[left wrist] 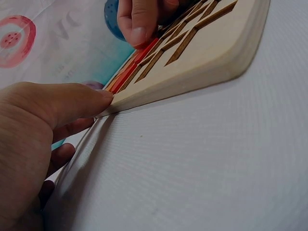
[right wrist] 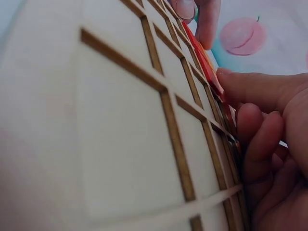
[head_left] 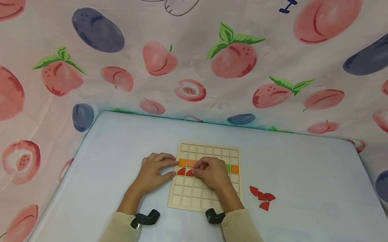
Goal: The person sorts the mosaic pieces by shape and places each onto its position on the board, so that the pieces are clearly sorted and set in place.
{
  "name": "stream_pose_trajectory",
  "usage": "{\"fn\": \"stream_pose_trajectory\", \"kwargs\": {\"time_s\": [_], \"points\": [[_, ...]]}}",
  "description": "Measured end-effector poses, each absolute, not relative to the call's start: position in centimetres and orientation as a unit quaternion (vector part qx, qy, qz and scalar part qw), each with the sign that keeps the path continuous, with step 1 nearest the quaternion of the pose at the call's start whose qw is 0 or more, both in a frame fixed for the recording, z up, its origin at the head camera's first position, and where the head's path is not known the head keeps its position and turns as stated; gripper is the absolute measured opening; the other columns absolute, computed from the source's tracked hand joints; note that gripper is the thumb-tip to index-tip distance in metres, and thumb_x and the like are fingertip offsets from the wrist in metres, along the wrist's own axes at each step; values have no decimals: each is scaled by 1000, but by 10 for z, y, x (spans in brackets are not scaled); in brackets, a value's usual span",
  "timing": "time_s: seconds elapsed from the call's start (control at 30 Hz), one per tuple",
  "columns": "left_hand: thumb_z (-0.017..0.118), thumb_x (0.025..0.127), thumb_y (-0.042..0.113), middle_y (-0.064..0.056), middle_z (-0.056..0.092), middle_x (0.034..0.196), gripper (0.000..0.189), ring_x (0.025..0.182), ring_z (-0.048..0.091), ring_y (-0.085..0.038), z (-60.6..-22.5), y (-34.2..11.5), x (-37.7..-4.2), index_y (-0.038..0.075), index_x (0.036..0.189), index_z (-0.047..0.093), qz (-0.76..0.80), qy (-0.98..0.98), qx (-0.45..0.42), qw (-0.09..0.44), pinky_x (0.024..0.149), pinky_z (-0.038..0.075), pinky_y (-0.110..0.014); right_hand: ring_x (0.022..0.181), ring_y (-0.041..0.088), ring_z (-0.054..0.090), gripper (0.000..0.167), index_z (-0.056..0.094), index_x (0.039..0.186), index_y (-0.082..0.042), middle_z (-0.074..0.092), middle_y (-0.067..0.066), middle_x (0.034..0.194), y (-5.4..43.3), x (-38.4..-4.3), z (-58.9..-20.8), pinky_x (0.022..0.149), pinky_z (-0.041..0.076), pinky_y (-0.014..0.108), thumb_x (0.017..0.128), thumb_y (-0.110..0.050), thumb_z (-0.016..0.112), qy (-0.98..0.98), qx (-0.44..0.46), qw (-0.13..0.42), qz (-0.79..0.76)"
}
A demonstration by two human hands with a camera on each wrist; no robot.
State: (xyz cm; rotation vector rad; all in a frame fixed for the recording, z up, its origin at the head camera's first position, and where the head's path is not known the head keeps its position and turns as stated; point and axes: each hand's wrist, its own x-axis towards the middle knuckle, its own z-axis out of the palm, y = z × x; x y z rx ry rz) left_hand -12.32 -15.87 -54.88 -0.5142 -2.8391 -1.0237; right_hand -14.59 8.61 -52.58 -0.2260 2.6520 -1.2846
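Observation:
A light wooden grid board (head_left: 200,207) lies flat on the table. One row holds square tiles, orange (head_left: 182,162) at the left and green (head_left: 228,168) and orange at the right; my right hand hides the middle. Below it, two red quarter-circle pieces lie in the first cells. My right hand (head_left: 213,174) is over the board, thumb and curled fingers at the second red piece (head_left: 189,173). My left hand (head_left: 153,172) rests at the board's left edge, fingers loosely extended. In the left wrist view, its thumb (left wrist: 82,98) touches the rim next to the red pieces.
Several loose red quarter-circle pieces (head_left: 262,196) lie on the white table (head_left: 320,181) to the right of the board. A fruit-patterned cloth (head_left: 196,54) hangs behind the table and at its sides. Each wrist wears a black camera (head_left: 215,216).

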Motion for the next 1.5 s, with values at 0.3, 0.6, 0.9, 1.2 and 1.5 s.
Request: {"fn": "stream_pose_trajectory", "kwargs": {"time_s": [0.3, 0.6, 0.9, 1.2, 1.5], "points": [[77, 90, 31, 5, 67, 131, 35, 120, 53, -21, -550, -157, -125, 25, 124, 75, -331, -930, -161, 27, 99, 33, -48, 75, 19, 62, 9, 77, 93, -21, 70, 0, 84, 112, -143, -511, 71, 51, 33, 87, -26, 81, 839, -88, 171, -510], [77, 89, 30, 4, 67, 130, 35, 119, 54, -22, -551, -158, -126, 25, 123, 76, -327, -930, -162, 39, 98, 33, -49, 80, 20, 59, 10, 77, 95, -23, 69, 0, 88, 153, -141, -494, 71, 49, 30, 89, -31, 79, 853, -125, 154, -482], [76, 90, 31, 5, 66, 131, 35, 120, 53, -22, -551, -158, -126, 25, 124, 75, -326, -932, -158, 30, 99, 33, -49, 88, 18, 62, 17, 78, 101, -17, 72, -2, 94, 201, -138, -480, 79, 51, 33, 88, -28, 81, 881, -110, 156, -433], [76, 89, 30, 5, 67, 130, 34, 120, 54, -22, -551, -158, -125, 25, 123, 76, -326, -931, -160, 34, 99, 33, -49, 90, 18, 60, 13, 76, 99, -19, 70, -3, 93, 241, -132, -482, 82, 51, 36, 88, -26, 79, 918, -110, 161, -345], [77, 88, 29, 4, 67, 130, 34, 120, 54, -22, -551, -158, -123, 24, 122, 76, -331, -928, -164, 40, 99, 33, -50, 77, 18, 57, 27, 75, 104, -14, 66, 1, 85, 255, -126, -486, 68, 49, 32, 83, -27, 84, 926, -70, 209, -306]]}}
